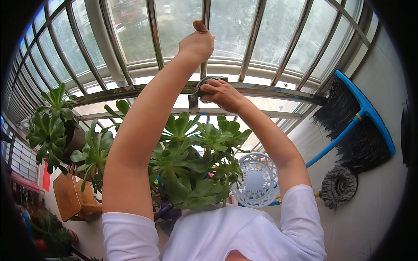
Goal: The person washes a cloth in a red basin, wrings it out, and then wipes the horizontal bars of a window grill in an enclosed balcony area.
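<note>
My left hand (pixel 196 44) is curled around a vertical metal bar (pixel 206 13) of the window guard, thumb uppermost. Lower down, my right hand (pixel 223 94) presses a dark grey-green cloth (pixel 210 79) against the horizontal metal rail (pixel 261 88), near the foot of that same bar. The cloth is bunched under the fingers, and part of it is hidden by them. Behind the bars stand cloudy window panes (pixel 232 32). Directly below my hands, a large leafy succulent (pixel 183 163) spreads its rosettes between my forearms.
A potted succulent (pixel 49 127) stands at the left, above a wooden chair (pixel 67 195). On the right are a white lattice plastic basket (pixel 256 179), a blue broom (pixel 362 111) with black bristles, and a grey mop head (pixel 339 187) against the tiled wall (pixel 382 202).
</note>
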`<state>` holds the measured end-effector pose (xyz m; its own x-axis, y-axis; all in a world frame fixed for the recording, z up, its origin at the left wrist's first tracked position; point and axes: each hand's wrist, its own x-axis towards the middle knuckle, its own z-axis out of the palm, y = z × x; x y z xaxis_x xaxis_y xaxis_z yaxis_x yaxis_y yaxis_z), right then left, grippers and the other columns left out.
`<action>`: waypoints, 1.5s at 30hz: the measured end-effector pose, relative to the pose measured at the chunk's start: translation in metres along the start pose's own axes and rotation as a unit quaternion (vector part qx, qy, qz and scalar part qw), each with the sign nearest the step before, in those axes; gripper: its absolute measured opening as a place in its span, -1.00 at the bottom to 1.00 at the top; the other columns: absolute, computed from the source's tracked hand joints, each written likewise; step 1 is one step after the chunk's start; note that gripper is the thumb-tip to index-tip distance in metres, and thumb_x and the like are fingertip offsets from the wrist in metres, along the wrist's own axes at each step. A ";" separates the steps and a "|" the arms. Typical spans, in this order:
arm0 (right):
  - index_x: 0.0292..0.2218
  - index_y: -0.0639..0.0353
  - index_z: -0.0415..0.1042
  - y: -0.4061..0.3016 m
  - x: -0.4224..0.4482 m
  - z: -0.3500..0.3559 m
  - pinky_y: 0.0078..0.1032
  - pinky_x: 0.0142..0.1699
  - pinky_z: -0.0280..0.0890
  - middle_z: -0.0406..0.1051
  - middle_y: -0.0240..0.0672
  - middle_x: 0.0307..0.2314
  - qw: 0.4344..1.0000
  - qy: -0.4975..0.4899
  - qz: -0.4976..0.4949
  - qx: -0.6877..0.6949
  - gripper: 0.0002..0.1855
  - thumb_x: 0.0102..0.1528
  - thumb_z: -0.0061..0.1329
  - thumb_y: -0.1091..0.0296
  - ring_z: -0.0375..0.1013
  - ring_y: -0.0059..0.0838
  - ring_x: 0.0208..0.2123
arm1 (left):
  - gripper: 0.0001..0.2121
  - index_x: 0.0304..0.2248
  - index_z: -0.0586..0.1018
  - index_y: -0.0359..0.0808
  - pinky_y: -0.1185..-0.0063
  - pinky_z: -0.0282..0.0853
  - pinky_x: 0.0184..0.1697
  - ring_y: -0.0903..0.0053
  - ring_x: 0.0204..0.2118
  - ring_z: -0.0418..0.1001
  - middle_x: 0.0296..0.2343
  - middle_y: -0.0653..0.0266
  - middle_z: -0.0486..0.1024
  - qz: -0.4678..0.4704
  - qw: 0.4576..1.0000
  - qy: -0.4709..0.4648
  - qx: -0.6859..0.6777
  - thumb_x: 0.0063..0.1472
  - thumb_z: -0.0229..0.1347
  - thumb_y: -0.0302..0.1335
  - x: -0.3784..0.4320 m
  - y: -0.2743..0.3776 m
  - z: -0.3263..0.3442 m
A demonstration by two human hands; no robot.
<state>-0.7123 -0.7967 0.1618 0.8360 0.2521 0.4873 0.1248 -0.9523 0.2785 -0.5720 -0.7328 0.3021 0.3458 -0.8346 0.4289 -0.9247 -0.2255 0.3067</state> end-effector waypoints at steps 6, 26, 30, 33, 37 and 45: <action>-0.29 -0.07 0.51 -0.001 0.022 0.014 -0.49 0.03 0.23 0.29 -0.51 -0.19 0.998 -0.022 -0.054 0.008 -0.80 0.00 -0.07 0.36 0.25 -0.49 -0.08 | -0.51 0.00 0.14 -0.54 0.26 0.39 -0.12 0.08 -0.17 0.50 -0.22 -0.04 0.53 -0.012 1.000 -0.012 -0.024 0.35 -0.21 -0.20 -0.002 0.004 -0.002; -0.04 0.15 0.32 -0.014 -0.014 0.116 -0.45 0.00 0.35 0.33 -0.33 -0.15 0.980 -0.162 -0.115 0.003 -0.64 0.11 -0.16 0.37 0.34 -0.39 -0.05 | -0.43 0.02 0.02 -0.63 0.26 0.38 -0.10 0.05 -0.18 0.48 -0.23 -0.06 0.53 0.005 1.000 -0.002 -0.019 0.37 -0.28 -0.16 -0.003 -0.003 0.003; -0.10 0.18 0.35 -0.012 -0.009 0.102 -0.46 0.03 0.32 0.33 -0.34 -0.14 0.980 -0.161 -0.112 -0.004 -0.69 0.09 -0.15 0.37 0.32 -0.39 -0.04 | -0.43 0.04 0.01 -0.63 0.27 0.39 -0.11 0.05 -0.18 0.49 -0.22 -0.06 0.53 -0.006 0.999 -0.017 -0.030 0.37 -0.28 -0.16 0.000 -0.004 0.003; -0.17 0.00 0.45 -0.007 -0.006 0.095 -0.60 -0.05 0.27 0.32 -0.47 -0.19 0.993 -0.062 -0.049 -0.089 -0.72 0.03 -0.04 0.30 0.27 -0.53 -0.08 | -0.44 0.02 0.06 -0.61 0.26 0.39 -0.13 0.02 -0.20 0.49 -0.25 -0.07 0.53 0.002 0.999 0.028 -0.023 0.36 -0.27 -0.16 -0.003 0.001 0.009; -0.23 -0.17 0.48 -0.010 0.012 0.034 -0.61 -0.04 0.30 0.26 -0.54 -0.18 0.985 0.041 -0.073 -0.152 -0.77 0.05 -0.07 0.33 0.22 -0.57 -0.05 | -0.44 -0.03 0.09 -0.63 0.22 0.40 -0.15 -0.02 -0.22 0.49 -0.28 -0.14 0.52 0.002 1.000 0.017 -0.005 0.36 -0.25 -0.15 -0.003 -0.001 0.004; -0.17 0.09 0.41 0.001 -0.007 -0.004 -0.30 -0.07 0.35 0.34 -0.27 -0.18 0.967 0.185 0.172 -0.026 -0.66 -0.05 0.06 0.42 0.39 -0.17 -0.13 | -0.43 -0.07 0.07 -0.66 0.19 0.39 -0.15 -0.05 -0.22 0.49 -0.30 -0.21 0.52 -0.002 0.999 0.031 -0.020 0.35 -0.23 -0.13 0.002 -0.004 0.010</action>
<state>-0.7207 -0.7985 0.1621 0.5741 -0.0250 0.8184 -0.1628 -0.9830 0.0842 -0.5692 -0.7388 0.2927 0.3593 -0.8004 0.4798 -0.9170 -0.2073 0.3408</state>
